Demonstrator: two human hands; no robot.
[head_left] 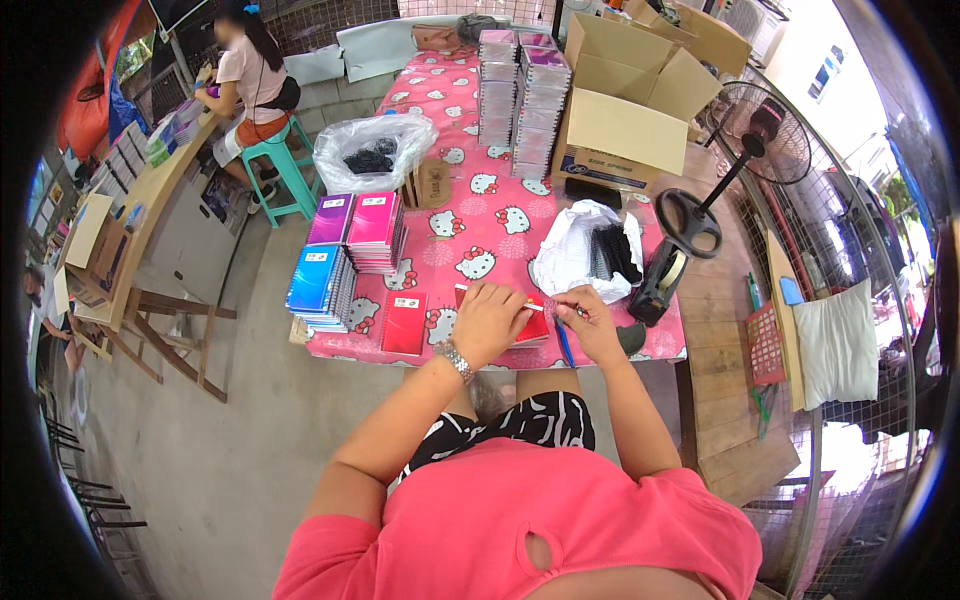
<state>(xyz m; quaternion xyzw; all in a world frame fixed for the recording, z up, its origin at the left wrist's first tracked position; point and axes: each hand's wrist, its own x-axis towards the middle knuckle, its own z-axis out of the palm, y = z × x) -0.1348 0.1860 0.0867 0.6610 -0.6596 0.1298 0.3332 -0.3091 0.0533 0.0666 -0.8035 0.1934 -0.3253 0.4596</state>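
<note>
Under my left hand lies a red notebook at the table's near edge; the curled fingers grip it and cover much of it. A small pale piece shows by the fingertips. Beside it my right hand is closed in a pinch; whatever sits between finger and thumb is too small to make out. A blue pen-like tool lies just below that hand. To the left, a second red spiral notebook lies flat. Stacks of blue notebooks, purple notebooks and pink notebooks stand beyond it.
A white bag with black wire coils and a tape dispenser stand right. Farther off are a clear bag, tall notebook stacks, an open carton and a fan. A person sits on a green stool.
</note>
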